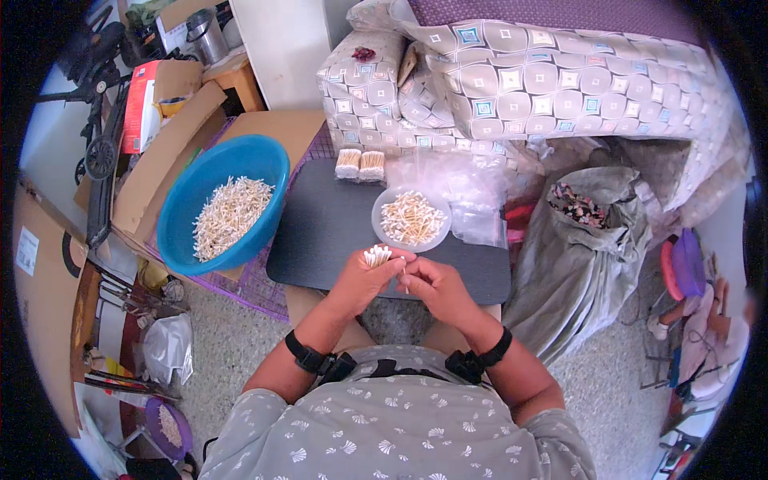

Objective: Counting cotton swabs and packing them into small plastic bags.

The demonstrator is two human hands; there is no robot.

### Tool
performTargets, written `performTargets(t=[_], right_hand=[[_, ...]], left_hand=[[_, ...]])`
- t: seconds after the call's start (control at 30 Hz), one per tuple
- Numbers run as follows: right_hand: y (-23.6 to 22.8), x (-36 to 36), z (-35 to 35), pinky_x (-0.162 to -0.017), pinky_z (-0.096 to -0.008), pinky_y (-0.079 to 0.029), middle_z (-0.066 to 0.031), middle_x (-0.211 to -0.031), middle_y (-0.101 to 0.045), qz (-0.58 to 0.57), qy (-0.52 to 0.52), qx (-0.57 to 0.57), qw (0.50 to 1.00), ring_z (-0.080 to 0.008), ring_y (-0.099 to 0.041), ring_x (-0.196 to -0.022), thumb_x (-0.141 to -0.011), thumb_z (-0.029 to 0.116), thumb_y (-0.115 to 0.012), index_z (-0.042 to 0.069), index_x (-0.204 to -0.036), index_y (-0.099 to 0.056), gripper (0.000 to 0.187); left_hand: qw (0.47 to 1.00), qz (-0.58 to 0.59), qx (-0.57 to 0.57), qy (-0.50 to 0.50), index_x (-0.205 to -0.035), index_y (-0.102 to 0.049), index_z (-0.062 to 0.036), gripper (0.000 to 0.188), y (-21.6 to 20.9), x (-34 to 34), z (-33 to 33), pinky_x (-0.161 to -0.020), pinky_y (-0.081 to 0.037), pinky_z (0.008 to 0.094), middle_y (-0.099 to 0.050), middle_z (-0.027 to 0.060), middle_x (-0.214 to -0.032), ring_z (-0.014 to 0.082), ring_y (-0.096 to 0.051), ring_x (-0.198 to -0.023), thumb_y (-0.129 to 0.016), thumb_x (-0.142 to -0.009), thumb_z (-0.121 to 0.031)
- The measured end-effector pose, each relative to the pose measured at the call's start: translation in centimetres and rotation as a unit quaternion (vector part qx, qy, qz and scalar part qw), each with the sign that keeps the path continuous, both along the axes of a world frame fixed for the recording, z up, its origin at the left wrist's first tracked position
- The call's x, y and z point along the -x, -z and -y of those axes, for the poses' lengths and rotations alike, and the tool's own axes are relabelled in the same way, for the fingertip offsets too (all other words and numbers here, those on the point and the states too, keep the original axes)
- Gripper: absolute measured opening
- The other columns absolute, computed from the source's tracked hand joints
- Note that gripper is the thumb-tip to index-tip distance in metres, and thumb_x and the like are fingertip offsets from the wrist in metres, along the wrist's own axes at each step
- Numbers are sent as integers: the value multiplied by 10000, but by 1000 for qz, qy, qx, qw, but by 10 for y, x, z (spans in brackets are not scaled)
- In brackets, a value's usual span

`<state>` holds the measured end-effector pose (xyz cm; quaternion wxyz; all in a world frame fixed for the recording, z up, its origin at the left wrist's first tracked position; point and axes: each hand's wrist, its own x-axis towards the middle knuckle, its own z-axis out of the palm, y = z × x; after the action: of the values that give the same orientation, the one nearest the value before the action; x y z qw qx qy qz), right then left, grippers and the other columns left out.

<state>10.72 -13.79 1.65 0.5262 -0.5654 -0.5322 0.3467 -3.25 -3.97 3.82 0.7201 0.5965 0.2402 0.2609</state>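
Observation:
A bunch of cotton swabs (378, 255) stands upright in my left hand (358, 278), white tips showing above the fingers. Close beside it, my right hand (437, 288) pinches a single cotton swab (406, 282) between thumb and fingers; the two hands almost touch. Just beyond them, a white bowl (379, 234) of loose swabs (414, 218) rests on the dark tabletop (324, 232). Behind the bowl lie clear plastic bags (476, 192). Two packed bundles of swabs (360, 164) stand at the table's far edge.
At the left, a large blue basin (172, 236) holds a heap of loose swabs. Cardboard boxes (164, 160) lie around it. A patterned sofa (512, 88) stands behind the table, and a grey cloth sack (576, 264) slumps at the right. Another person (712, 336) sits far right.

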Motion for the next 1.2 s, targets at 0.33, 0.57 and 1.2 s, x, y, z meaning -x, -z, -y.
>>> performTargets(t=[0.33,0.57,1.2], right_hand=[[7,-4,3,-578,-244,-436,-1,-722,-602,-45,11,16,999,-61,-514,-654,-869,177,-620,21,-883,-617,156],[9,-3,6,-590,-232,-445,-2,-741,-615,-56,40,-2,998,-57,-533,-664,-844,120,-641,21,-864,-617,104],[17,6,4,-609,-195,-440,0,-779,-572,-188,21,6,982,-50,-536,-682,-826,40,-662,59,-979,-479,239]], left_hand=[[1000,-6,10,-9,-943,-657,-56,129,5,3,-2,-421,-261,182,-479,-80,-595,12,-358,-489,-621,-875,-159],[1000,-7,-8,8,-948,-657,-56,131,6,3,1,-423,-261,184,-485,-76,-601,13,-364,-492,-626,-870,-156],[1000,-10,5,-8,-853,-642,-77,146,16,-4,6,-431,-282,202,-480,-74,-580,27,-376,-484,-591,-885,-211]])
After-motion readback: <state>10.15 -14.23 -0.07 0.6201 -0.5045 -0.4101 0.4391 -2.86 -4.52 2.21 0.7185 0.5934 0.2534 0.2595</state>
